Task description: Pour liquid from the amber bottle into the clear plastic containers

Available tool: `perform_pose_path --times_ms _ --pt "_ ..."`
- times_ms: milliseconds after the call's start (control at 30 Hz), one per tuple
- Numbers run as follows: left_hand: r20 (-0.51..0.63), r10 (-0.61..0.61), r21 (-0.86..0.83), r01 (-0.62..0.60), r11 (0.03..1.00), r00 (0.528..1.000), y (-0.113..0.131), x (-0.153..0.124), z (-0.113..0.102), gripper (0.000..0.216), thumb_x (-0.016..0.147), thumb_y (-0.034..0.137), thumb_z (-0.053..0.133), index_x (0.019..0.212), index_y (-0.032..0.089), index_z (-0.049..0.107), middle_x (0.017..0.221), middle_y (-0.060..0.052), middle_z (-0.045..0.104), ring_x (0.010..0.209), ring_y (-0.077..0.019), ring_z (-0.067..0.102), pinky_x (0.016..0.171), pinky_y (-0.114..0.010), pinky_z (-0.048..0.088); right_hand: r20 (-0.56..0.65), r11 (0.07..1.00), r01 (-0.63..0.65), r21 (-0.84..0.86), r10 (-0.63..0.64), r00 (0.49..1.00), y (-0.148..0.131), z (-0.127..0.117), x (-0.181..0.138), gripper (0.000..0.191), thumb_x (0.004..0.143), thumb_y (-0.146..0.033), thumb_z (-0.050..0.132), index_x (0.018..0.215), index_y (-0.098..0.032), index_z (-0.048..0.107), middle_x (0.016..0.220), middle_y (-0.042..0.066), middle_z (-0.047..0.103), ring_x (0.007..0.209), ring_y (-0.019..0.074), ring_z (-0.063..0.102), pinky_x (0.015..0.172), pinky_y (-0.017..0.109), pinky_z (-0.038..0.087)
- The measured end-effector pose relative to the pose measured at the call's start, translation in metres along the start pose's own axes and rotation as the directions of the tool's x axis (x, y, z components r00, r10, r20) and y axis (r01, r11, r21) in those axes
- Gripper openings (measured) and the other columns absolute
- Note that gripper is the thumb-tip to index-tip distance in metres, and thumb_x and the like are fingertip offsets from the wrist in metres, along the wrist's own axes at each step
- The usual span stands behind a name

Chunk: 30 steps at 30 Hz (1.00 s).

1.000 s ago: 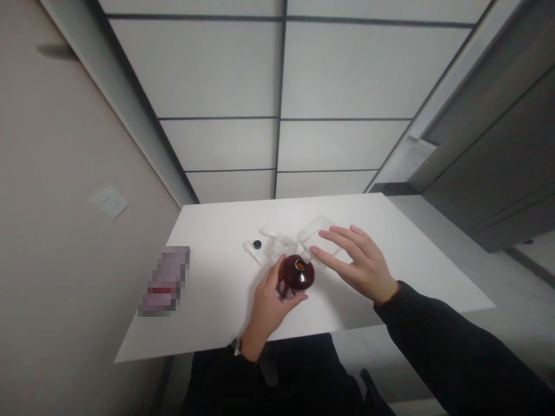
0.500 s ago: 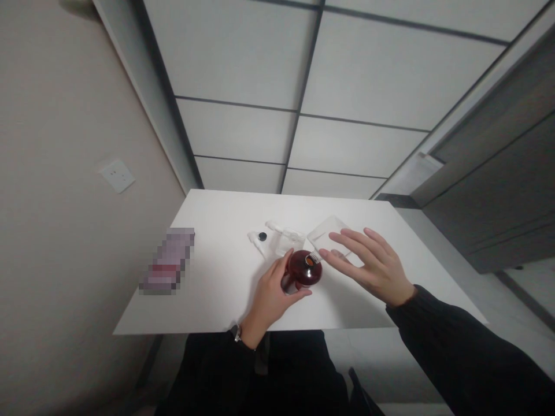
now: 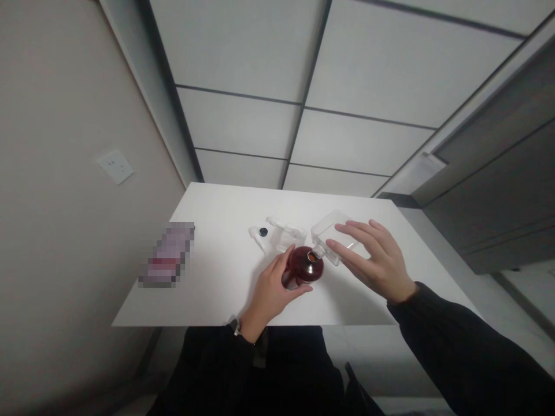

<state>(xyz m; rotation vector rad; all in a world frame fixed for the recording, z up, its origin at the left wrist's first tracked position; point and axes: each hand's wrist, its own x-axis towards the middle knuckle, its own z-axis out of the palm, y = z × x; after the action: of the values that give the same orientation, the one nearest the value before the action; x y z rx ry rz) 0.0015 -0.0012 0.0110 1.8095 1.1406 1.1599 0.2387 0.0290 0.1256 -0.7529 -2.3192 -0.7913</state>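
Note:
My left hand [image 3: 269,293] is wrapped around a dark red bottle [image 3: 304,267] that stands on the white table [image 3: 217,277], its open mouth facing up. My right hand [image 3: 375,264] holds a clear flat plastic bottle [image 3: 332,233] tilted, with its threaded neck down at the red bottle's mouth. The fingers lie along the clear bottle's side.
Behind the red bottle lie clear plastic containers [image 3: 284,237] and a small black cap [image 3: 263,231]. A blurred pink and purple pack [image 3: 167,255] rests near the table's left edge. A wall socket [image 3: 115,166] is on the left wall. A dark cabinet [image 3: 498,173] stands to the right.
My right hand has raised the clear bottle's far end, so its neck now points down at the red bottle's mouth. My left hand stays on the red bottle. The view shifted slightly.

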Motion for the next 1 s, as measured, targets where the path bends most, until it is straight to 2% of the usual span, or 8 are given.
perform_pose_path --times_ms 133,333,533,733,1000 --pt "-0.002 -0.009 -0.011 0.009 1.0 1.0 0.0 0.0 0.0 0.097 0.076 0.036 0.092 0.157 0.032 0.04 0.152 -0.011 0.06 0.139 -0.0324 0.059 0.116 -0.049 0.049 -0.008 0.998 0.062 -0.026 -0.063 0.998 0.001 -0.003 0.005 0.042 0.094 -0.005 0.067 0.129 -0.029 0.066 0.129 0.008 0.074 0.125 0.0215 0.065 0.112 0.042 0.048" --pt "-0.003 0.0 -0.024 0.0 1.0 1.0 -0.002 0.0 0.002 0.098 0.076 0.035 0.092 0.158 0.031 0.039 0.151 -0.011 0.06 0.139 -0.0323 0.059 0.117 -0.049 0.048 -0.003 0.984 0.158 -0.086 -0.158 0.987 0.005 -0.006 0.012 0.042 0.093 -0.009 0.072 0.128 -0.032 0.066 0.127 0.003 0.076 0.121 0.018 0.066 0.114 0.038 0.046" --pt "0.002 0.009 -0.027 -0.009 1.0 1.0 -0.002 -0.001 0.002 0.099 0.077 0.036 0.091 0.159 0.033 0.036 0.152 -0.01 0.059 0.139 -0.0304 0.059 0.118 -0.05 0.046 0.02 0.975 0.19 -0.115 -0.189 0.982 0.005 -0.007 0.013 0.048 0.09 -0.01 0.075 0.129 -0.037 0.066 0.129 -0.002 0.076 0.121 0.0156 0.067 0.115 0.036 0.045" --pt "0.005 0.0 -0.016 0.0 1.0 1.0 0.0 0.0 0.001 0.1 0.076 0.035 0.092 0.159 0.032 0.036 0.153 -0.011 0.059 0.139 -0.0321 0.059 0.117 -0.051 0.048 0.042 0.971 0.205 -0.12 -0.201 0.979 0.008 -0.007 0.012 0.062 0.089 -0.013 0.078 0.14 -0.043 0.06 0.132 -0.004 0.075 0.124 0.0162 0.067 0.115 0.036 0.046" --pt "0.003 0.011 -0.026 -0.011 1.0 1.0 -0.001 0.001 0.003 0.099 0.076 0.036 0.092 0.158 0.031 0.037 0.15 -0.011 0.061 0.136 -0.0325 0.061 0.115 -0.052 0.049 0.088 0.949 0.28 -0.145 -0.27 0.959 0.011 -0.012 0.016 0.059 0.089 -0.011 0.078 0.137 -0.041 0.062 0.133 -0.003 0.074 0.125 0.0161 0.067 0.115 0.036 0.045"
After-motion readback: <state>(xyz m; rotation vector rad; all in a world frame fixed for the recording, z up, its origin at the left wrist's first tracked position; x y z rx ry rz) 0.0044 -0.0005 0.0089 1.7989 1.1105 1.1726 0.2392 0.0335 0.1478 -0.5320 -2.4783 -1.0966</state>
